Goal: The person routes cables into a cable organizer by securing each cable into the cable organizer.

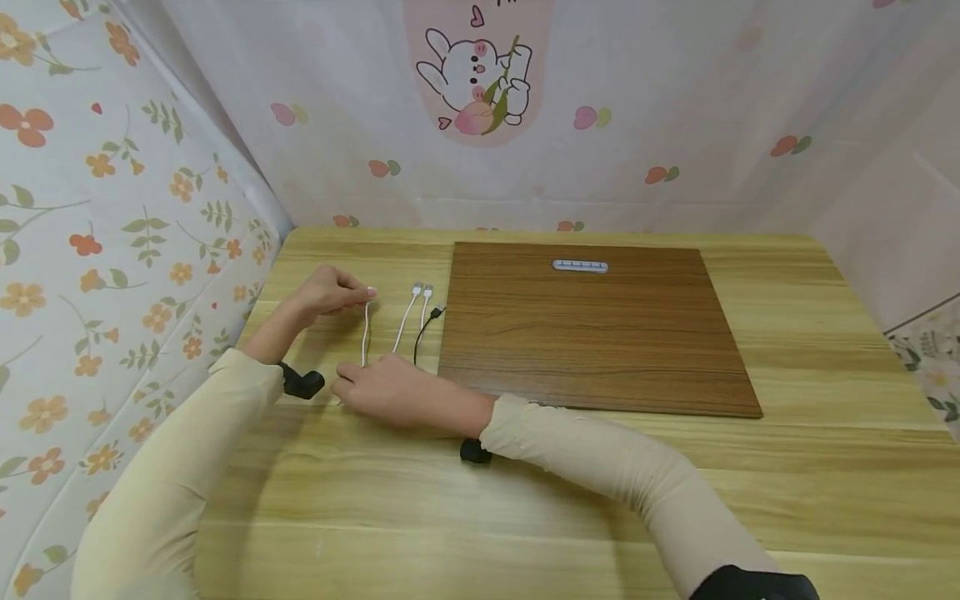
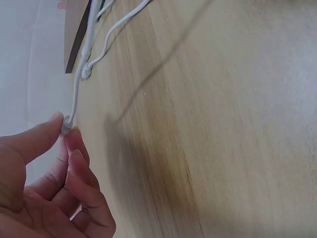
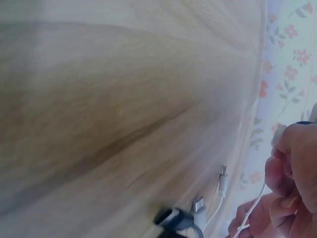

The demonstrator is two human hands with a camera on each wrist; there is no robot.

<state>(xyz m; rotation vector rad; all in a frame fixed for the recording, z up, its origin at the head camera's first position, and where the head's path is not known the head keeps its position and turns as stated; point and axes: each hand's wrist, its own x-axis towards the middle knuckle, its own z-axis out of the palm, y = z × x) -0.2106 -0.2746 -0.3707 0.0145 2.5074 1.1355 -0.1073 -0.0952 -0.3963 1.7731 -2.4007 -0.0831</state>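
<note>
The left hand point(image 1: 330, 293) pinches one end of a thin white cable point(image 1: 365, 335) over a pale wood-grain bench point(image 1: 390, 517); at five o'clock from it, the right hand point(image 1: 393, 390) grips farther along. A sideways sweep toward three o'clock could tangle two white USB-plug cables point(image 1: 417, 291) and one black cable point(image 1: 433, 314).

Cables point(image 1: 417, 289) left of board point(image 1: 600, 342), strip point(image 1: 580, 267) on board, board on table point(image 1: 420, 517), curtain point(image 1: 675, 92) behind
</note>
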